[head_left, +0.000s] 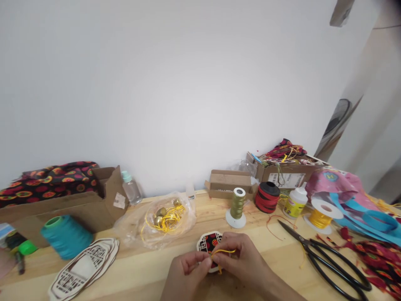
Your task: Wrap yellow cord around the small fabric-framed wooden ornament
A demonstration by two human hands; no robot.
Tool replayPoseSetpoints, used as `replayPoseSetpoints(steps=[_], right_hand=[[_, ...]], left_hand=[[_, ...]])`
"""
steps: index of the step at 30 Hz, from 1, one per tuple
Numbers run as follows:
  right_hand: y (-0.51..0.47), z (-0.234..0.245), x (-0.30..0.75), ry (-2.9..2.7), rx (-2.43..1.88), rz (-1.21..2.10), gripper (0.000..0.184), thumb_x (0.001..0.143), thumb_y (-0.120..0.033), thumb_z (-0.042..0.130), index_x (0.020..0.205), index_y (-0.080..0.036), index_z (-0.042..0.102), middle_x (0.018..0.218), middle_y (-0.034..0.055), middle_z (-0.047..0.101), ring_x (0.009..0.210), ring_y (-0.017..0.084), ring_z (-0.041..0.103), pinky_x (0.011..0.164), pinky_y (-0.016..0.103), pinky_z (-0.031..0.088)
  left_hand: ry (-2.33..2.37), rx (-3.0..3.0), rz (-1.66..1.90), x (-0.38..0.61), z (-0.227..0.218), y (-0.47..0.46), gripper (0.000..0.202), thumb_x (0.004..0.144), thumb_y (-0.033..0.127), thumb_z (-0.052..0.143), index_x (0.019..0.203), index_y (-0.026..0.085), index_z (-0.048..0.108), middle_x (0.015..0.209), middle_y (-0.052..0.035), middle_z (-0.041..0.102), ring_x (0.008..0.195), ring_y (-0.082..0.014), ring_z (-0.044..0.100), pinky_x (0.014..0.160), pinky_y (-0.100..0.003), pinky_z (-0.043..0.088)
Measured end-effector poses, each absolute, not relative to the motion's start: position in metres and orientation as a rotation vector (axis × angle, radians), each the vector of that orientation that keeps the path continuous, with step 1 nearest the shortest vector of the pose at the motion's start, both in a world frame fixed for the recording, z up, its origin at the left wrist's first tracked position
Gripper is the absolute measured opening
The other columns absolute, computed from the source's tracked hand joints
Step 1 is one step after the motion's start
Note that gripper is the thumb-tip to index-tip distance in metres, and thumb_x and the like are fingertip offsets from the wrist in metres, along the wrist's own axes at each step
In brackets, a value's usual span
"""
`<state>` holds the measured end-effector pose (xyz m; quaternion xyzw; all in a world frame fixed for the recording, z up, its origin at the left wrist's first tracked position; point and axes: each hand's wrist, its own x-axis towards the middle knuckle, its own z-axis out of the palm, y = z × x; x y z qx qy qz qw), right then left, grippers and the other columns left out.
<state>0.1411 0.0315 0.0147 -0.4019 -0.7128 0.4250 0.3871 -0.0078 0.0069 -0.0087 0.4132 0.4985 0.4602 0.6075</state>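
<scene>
Both my hands meet low in the middle of the head view over the wooden table (pixel 147 267). My left hand (pixel 184 276) and my right hand (pixel 242 261) each pinch a thin yellow cord (pixel 224 251). The cord loops over a small round ornament (pixel 209 243) with a white lattice frame and red-and-black patterned fabric. The ornament lies on the table, partly hidden under my fingers.
Black scissors (pixel 326 257) lie to the right. Behind stand an olive thread spool (pixel 237 205), a red ribbon roll (pixel 267 196), a glue bottle (pixel 295 201) and a yellow cord spool (pixel 321 214). A bag of gold bells (pixel 163 217), a teal spool (pixel 64 235) and lattice cutouts (pixel 83 265) lie left.
</scene>
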Motion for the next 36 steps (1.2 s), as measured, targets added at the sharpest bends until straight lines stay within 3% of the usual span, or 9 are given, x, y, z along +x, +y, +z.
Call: replayPoseSetpoints(steps=[8, 15, 20, 28, 34, 36], right_hand=[[0.029, 0.009, 0.140, -1.853, -1.063, 0.920, 0.012, 0.067, -0.020, 0.057, 0.061, -0.016, 0.067, 0.055, 0.0000, 0.052, 0.054, 0.010, 0.049, 0.048, 0.019, 0.034], [0.031, 0.017, 0.140, -1.677, -1.029, 1.168, 0.016, 0.068, -0.020, 0.055, 0.059, -0.012, 0.065, 0.054, -0.0010, 0.047, 0.053, 0.009, 0.043, 0.048, 0.018, 0.033], [0.031, 0.019, 0.139, -1.511, -1.014, 1.334, 0.016, 0.065, -0.020, 0.057, 0.052, -0.011, 0.060, 0.051, -0.0032, 0.043, 0.050, 0.007, 0.039, 0.047, 0.018, 0.032], [0.030, 0.020, 0.133, -1.457, -1.144, 1.279, 0.017, 0.062, -0.018, 0.056, 0.046, -0.010, 0.055, 0.048, -0.0042, 0.038, 0.046, 0.006, 0.035, 0.043, 0.018, 0.027], [0.036, 0.013, 0.142, -1.430, -1.129, 1.426, 0.020, 0.063, -0.027, 0.057, 0.051, -0.011, 0.056, 0.046, -0.0043, 0.041, 0.045, 0.006, 0.035, 0.044, 0.017, 0.028], [0.038, 0.014, 0.149, -1.350, -1.108, 1.585, 0.027, 0.066, -0.034, 0.054, 0.053, -0.011, 0.055, 0.041, -0.0064, 0.035, 0.040, 0.004, 0.028, 0.039, 0.016, 0.022]], left_hand=[[1.209, 1.029, 1.074, -0.009, -0.003, 0.005, 0.028, 0.056, 0.035, 0.065, 0.070, 0.011, 0.070, 0.057, -0.0050, 0.069, 0.061, -0.0194, 0.060, 0.058, -0.025, 0.043], [1.200, 1.047, 1.053, -0.008, 0.003, 0.005, 0.025, 0.061, 0.030, 0.063, 0.077, 0.012, 0.069, 0.063, -0.0049, 0.070, 0.066, -0.0196, 0.061, 0.061, -0.025, 0.044], [1.206, 1.015, 1.097, -0.006, 0.000, 0.005, 0.024, 0.058, 0.033, 0.065, 0.072, 0.013, 0.070, 0.061, -0.0052, 0.070, 0.066, -0.0207, 0.061, 0.062, -0.026, 0.045], [1.274, 1.217, 1.073, -0.005, -0.002, 0.004, 0.022, 0.061, 0.032, 0.062, 0.070, 0.015, 0.072, 0.062, -0.0054, 0.070, 0.065, -0.0215, 0.060, 0.060, -0.025, 0.045], [1.351, 1.209, 1.116, -0.006, 0.002, 0.003, 0.019, 0.059, 0.031, 0.062, 0.062, 0.014, 0.070, 0.059, -0.0040, 0.070, 0.060, -0.0188, 0.059, 0.056, -0.021, 0.044], [1.378, 1.177, 1.146, -0.007, 0.003, 0.003, 0.018, 0.059, 0.031, 0.062, 0.058, 0.014, 0.067, 0.057, -0.0033, 0.069, 0.057, -0.0180, 0.059, 0.053, -0.021, 0.044]])
